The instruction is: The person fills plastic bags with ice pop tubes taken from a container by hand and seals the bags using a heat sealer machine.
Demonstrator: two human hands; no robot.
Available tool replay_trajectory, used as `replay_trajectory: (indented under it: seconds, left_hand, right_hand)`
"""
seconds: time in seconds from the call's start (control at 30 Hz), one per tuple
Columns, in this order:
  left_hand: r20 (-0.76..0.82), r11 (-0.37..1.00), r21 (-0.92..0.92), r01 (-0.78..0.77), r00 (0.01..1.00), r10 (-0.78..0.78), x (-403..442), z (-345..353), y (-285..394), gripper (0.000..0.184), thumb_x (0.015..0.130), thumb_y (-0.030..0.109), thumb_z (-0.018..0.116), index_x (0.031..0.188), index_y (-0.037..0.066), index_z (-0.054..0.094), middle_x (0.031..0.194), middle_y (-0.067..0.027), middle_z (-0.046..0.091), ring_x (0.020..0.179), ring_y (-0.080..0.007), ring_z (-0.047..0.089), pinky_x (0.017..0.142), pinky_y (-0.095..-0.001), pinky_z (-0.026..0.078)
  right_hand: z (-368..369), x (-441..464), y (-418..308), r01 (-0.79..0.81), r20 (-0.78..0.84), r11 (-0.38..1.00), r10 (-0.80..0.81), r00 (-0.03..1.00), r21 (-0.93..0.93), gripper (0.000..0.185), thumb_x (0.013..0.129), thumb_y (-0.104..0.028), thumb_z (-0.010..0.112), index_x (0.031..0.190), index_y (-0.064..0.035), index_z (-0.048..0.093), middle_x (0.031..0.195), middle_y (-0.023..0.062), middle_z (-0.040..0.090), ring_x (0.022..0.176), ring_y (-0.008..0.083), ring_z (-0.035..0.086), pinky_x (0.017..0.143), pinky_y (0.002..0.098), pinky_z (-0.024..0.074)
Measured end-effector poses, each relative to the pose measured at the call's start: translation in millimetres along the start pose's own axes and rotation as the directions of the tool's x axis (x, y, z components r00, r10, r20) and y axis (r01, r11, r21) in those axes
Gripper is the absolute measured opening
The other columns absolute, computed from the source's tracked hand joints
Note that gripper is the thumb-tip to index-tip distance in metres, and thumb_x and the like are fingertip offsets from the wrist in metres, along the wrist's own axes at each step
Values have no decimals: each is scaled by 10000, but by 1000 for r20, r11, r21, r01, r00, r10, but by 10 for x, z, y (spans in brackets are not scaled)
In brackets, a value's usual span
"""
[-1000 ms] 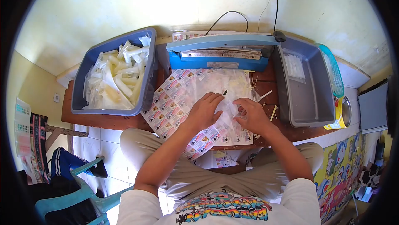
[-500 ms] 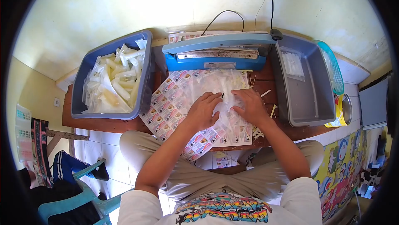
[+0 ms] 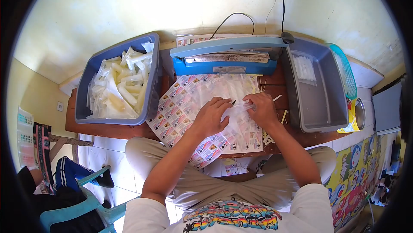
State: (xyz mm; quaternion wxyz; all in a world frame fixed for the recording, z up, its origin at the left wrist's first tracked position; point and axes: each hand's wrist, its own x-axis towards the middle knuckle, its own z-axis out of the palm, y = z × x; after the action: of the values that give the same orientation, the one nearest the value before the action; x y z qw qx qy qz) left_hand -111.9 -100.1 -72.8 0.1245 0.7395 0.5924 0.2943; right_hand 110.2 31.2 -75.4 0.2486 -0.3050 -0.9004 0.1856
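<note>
Right fingers [image 3: 254, 98] now together on clear plastic [image 3: 241, 106], its long axis crosswise, left fingers' [image 3: 220, 102] grip unclear

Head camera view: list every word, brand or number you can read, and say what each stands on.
None can be read for certain.
Printed sheet under the hands: rows of small repeated labels, too small to read.
Pale plate on the front of the blue sealer: too small to read.
Shirt: bright lettering-like print on the chest, not legible.
Yellow tin at the right: any print too small to read.
</note>
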Motion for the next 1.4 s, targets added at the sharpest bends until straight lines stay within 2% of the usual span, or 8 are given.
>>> replay_trajectory:
  seconds: [0.13,0.27,0.43,0.6,0.97,1.2,1.3,1.4]
  left_hand:
    - [-10,1000,-20,2,1000,-2,8,-28,18,467,848,98,786,1299,55,673,1436,-133,686,1290,-375,633,1122,-455,530]
    - [-61,1000,-9,-29,998,29,2,-59,51,487,865,115,800,1330,52,669,1418,-151,689,1277,-377,639,1118,-463,531]
    - [-200,999,-26,-34,979,28,27,-266,273,475,945,224,793,1359,26,668,1383,-178,695,1263,-382,648,1080,-478,509]
    - [-342,999,2,-35,939,33,40,-343,299,395,995,212,738,1338,23,683,1336,-185,712,1230,-389,663,1056,-473,498]
    - [-610,998,51,43,793,-3,-146,-935,279,327,971,137,762,1266,8,709,1219,-183,744,1117,-391,697,973,-479,527]
    - [-764,967,4,257,625,-163,-354,-1587,12,242,987,56,725,1223,4,738,1146,-206,765,1029,-373,745,930,-430,577]
    - [-802,936,7,352,561,-205,-483,-1830,-269,216,972,31,695,1182,-9,730,1111,-217,748,1051,-427,706,942,-489,553]
    - [-805,897,25,442,541,-244,-637,-2005,-635,211,991,26,677,1190,-1,742,1120,-201,769,1054,-381,732,925,-463,566]
  right_hand:
    - [-52,-11,-34,-33,24,999,33,999,-1,328,789,-58,787,1109,-124,757,921,58,743,954,304,683,905,478,499]
    - [-173,-24,-81,47,10,998,-47,999,45,382,794,-108,798,1175,-116,757,1098,92,731,1074,324,660,969,486,497]
    - [-383,13,-258,140,-3,987,-141,990,72,481,822,-158,803,1291,-88,725,1252,149,704,1196,362,641,1062,497,485]
    - [-488,60,-399,159,-65,968,-149,987,195,520,856,-157,797,1358,-70,691,1318,189,685,1262,390,633,1110,497,483]
    - [-571,339,-995,250,-133,915,-218,967,318,500,875,-136,816,1350,-47,688,1255,169,724,1109,336,738,968,423,588]
    - [-75,972,-1689,227,-192,790,-140,971,569,433,945,-128,799,1343,-9,678,1252,167,754,1027,270,776,930,388,607]
    - [223,1427,-2109,230,-165,709,-161,973,667,420,959,-121,793,1339,9,670,1205,181,760,976,286,782,895,393,616]
    - [627,1904,-2332,318,-146,709,-295,944,629,416,976,-95,783,1347,38,647,1245,212,760,1014,292,797,885,399,636]
